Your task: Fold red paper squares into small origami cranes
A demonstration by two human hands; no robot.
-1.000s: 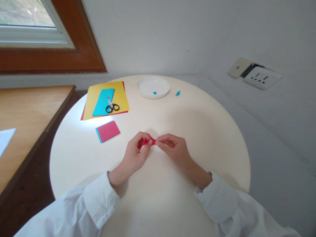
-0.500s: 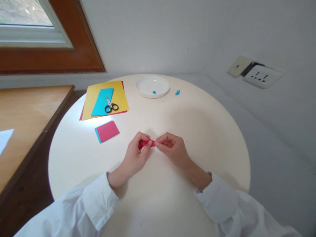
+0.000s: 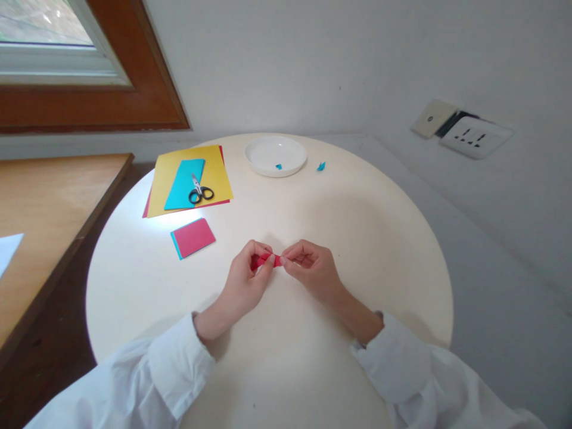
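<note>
**Red paper (image 3: 277, 261) pinched between two hands, on the near side of a white plate (image 3: 261, 156)**

Small and narrow, the red paper is held low over a round cream tabletop (image 3: 366, 286), well apart from the plate and nearer the person. Most of it is hidden by the fingers, so its exact shape cannot be told.

The left hand (image 3: 245, 271), nearer the person than the plate and to its left, has thumb and forefinger clamped on the paper. The right hand (image 3: 315, 265), nearer than the plate and to its right, has its thumb and fingertips together at the paper's right end. Both arms wear white sleeves with turned-back cuffs.

Inside the plate, towards its near edge, lies a tiny blue piece (image 3: 279, 167). Just right of the plate is a pointed blue folded piece (image 3: 322, 166).

Left of the plate, a yellow sheet (image 3: 218, 179) covers a red sheet (image 3: 146, 211), whose edges peek out. On the yellow lies a blue strip (image 3: 179, 189), with black-handled scissors (image 3: 201, 194) resting partly across it. Left of the plate and nearer the person, a pinkish-red card (image 3: 194, 237) sits over a blue one (image 3: 176, 245).

Far right of the plate, a socket panel (image 3: 476, 137) is set in the wall.
</note>
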